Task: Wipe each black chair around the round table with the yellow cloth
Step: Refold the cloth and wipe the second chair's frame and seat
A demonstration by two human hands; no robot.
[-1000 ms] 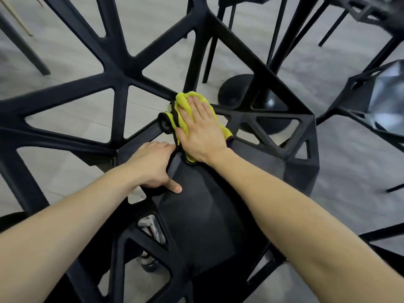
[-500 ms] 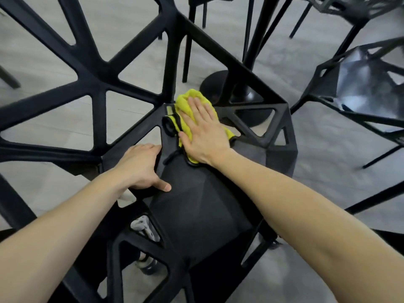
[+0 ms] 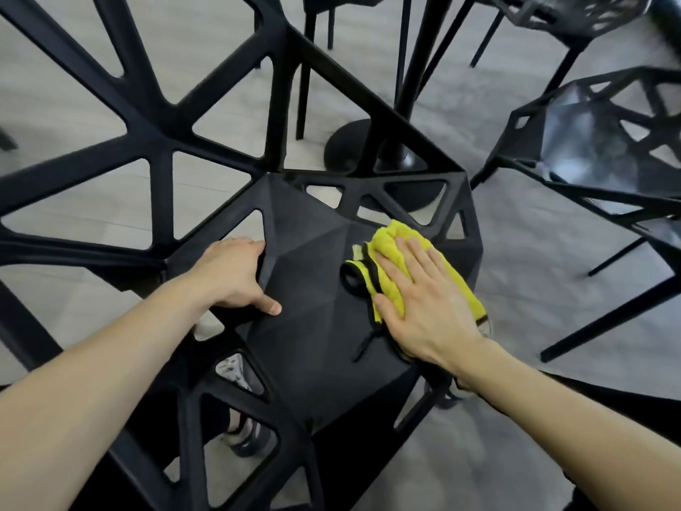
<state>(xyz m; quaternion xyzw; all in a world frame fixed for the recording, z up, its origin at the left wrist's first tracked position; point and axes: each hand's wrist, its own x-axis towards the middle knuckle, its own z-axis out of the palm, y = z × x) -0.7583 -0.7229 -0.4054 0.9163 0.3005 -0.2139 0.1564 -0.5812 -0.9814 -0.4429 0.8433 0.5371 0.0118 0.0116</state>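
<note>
Pale grey floor fills the background, seen through the open triangles of a black chair that takes up the middle and left of the frame. Its faceted seat is viewed from above, with the lattice back spreading toward the upper left.

At centre right, the yellow cloth is pressed flat onto the right part of the seat by the right hand, whose fingers are laid out straight and together on top of it, likely so that a broad patch is covered with each stroke. A black-edged corner of the cloth is folded out to the left of the thumb.

At centre left, the seat's left edge is gripped by the left hand, fingers curled over the rim and thumb lying on the seat, apparently to steady the chair against the push of wiping.

A table base is seen at upper centre, but the tabletop is cut off. A second chair sits at the upper right, and a third is cropped at the top edge. A shoe is partly glimpsed through the frame at lower left. How much of the cloth lies under the palm cannot be made out.
</note>
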